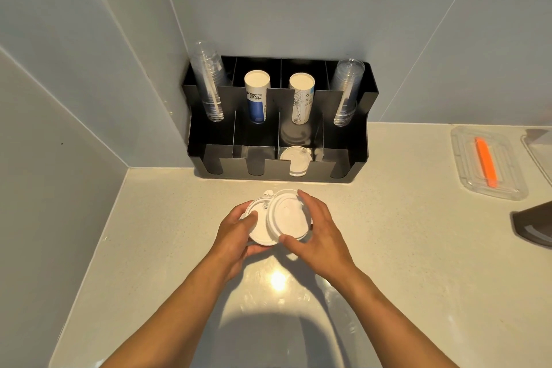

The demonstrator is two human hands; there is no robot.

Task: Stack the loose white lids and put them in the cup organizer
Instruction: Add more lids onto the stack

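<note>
Loose white lids point(276, 219) at centre frame, held above the pale countertop point(403, 248), just below the organizer; at least two visible, the right one overlapping the left one and tilted, not yet nested flat. Left hand point(236, 236) clamped on the left lid, thumb on its top face, fingers curled underneath. Right hand point(316, 233) clamped on the right lid, thumb at its lower edge, index finger hooked over its upper rim. Black cup organizer point(279, 119) above the hands in mid frame, pushed into the corner of the grey tiled wall point(298, 3). Front row, third slot from the left: short stack of white lids point(297, 163) already seated; other front slots dark, contents not readable. Back row, left to right: tall stack of clear plastic cups point(209, 81) leaning left, paper cup stack with blue print point(257, 95), paper cup stack with black line print point(301, 97), second clear cup stack point(346, 92). Right of frame: clear plastic tray point(466, 170) on the countertop with an orange tool point(487, 161) lying in it. Dark object point(534, 227) cut off at right edge, identity unclear. Bright light reflection on the countertop just below the hands.
</note>
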